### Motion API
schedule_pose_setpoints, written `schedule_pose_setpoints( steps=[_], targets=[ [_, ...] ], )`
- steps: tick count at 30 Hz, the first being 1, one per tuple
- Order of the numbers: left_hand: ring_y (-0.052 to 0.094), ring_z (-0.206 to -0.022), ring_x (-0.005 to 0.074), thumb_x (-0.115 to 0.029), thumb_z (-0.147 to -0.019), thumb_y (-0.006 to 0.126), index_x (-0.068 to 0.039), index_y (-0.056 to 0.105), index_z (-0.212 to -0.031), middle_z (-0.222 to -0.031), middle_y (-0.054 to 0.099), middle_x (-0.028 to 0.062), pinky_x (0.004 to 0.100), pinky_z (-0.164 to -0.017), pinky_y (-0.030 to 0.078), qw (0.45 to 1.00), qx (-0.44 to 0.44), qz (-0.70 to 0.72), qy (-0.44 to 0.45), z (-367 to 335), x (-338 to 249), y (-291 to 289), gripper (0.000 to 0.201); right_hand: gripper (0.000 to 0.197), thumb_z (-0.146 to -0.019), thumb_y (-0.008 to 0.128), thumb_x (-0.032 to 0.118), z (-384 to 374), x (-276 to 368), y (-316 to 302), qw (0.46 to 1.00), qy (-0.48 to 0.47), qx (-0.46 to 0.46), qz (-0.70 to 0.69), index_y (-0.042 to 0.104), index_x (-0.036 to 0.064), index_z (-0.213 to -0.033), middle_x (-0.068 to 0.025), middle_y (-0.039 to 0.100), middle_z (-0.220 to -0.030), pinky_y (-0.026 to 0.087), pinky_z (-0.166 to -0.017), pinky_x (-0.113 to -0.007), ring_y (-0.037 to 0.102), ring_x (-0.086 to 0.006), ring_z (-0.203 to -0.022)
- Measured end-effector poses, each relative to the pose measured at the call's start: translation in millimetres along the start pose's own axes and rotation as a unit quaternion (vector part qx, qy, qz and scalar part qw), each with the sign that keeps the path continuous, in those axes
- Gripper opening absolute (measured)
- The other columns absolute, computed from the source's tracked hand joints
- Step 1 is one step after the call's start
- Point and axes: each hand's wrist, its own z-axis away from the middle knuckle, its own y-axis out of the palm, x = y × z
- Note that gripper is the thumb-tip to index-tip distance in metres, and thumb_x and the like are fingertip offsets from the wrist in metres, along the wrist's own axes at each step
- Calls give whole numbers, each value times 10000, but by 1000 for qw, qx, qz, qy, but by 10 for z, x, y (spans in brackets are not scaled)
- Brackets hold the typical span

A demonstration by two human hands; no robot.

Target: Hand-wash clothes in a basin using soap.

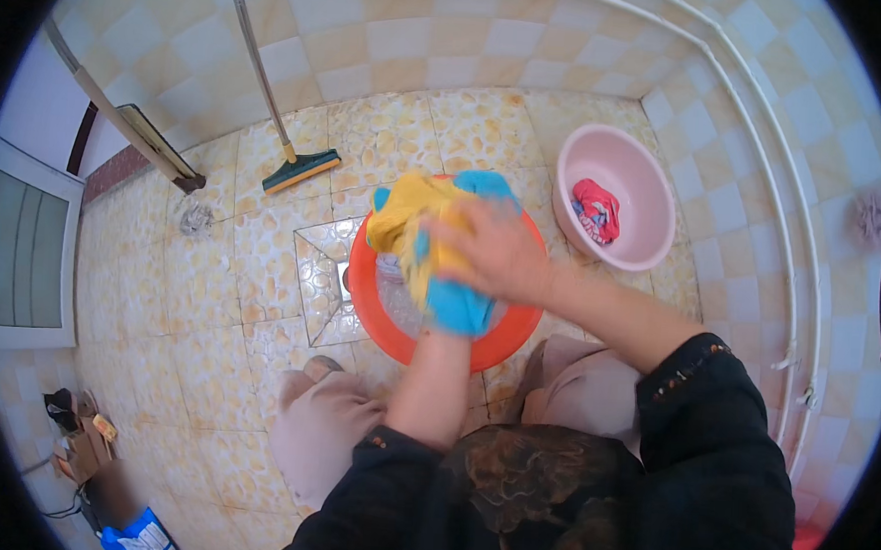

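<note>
A bunched yellow and blue piece of clothing (404,208) is held up over an orange-red basin (378,322). My right hand (492,250), smeared by motion, presses its curled fingers onto the cloth from the right. From below comes my left forearm (433,384); blue cloth covers the left hand and hides its fingers, and the garment is wrapped about it. Whitish, cloudy water (397,301) shows inside the basin below the garment. The basin stands on the tiled floor between my knees.
A pink basin (568,217) with a pink-red cloth (596,208) stands at the right. Beside the orange-red basin is a floor drain (326,279). A floor brush (301,171) and a squeegee mop (158,146) lean at the back left. White pipes (765,163) run along the right wall.
</note>
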Motion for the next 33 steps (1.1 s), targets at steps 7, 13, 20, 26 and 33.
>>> schedule_pose_setpoints(
  steps=[7, 13, 20, 26, 33],
  targets=[
    [534, -1053, 208, -146, -892, 553, -66, 520, -1177, -1088, 584, 69, 341, -874, 472, 969, 55, -233, -57, -317, -331, -54, 297, 505, -854, 590, 402, -390, -527, 40, 943, 326, 36, -56, 529, 114, -1264, -182, 563, -1059, 418, -869, -473, 516, -366, -1002],
    [540, -1040, 206, -159, -901, 538, -67, 499, -1204, -1109, 580, 66, 338, -869, 474, 996, 5, -74, -51, -324, -76, 13, 320, 522, -855, 609, 382, 173, 138, -90, 994, 39, 47, -89, 517, 91, -1280, -173, 513, -1080, 416, -860, -432, 517, -343, -947],
    [549, -1023, 202, -178, -913, 517, -68, 470, -1243, -1138, 574, 62, 334, -862, 476, 987, -84, 131, -32, -188, 112, 16, 351, 551, -851, 613, 397, 19, 263, -274, 979, -34, 44, -198, 503, 106, -1305, -165, 513, -1068, 419, -855, -423, 506, -334, -953],
    [557, -1008, 199, -195, -923, 499, -69, 445, -1276, -1163, 569, 58, 330, -856, 479, 941, -102, 323, 1, -249, 203, 244, 378, 504, -870, 588, 398, -422, -355, 57, 985, 170, 13, -18, 518, 109, -1277, -181, 561, -1029, 444, -826, -442, 525, -346, -952],
    [566, -990, 195, -214, -935, 479, -70, 415, -1314, -1192, 562, 53, 326, -849, 481, 840, -151, 521, -17, -206, 581, 332, 410, 483, -890, 555, 400, -257, -345, 42, 981, 173, 81, -35, 518, 126, -1285, -182, 564, -1022, 418, -875, -435, 521, -357, -972]
  ],
)
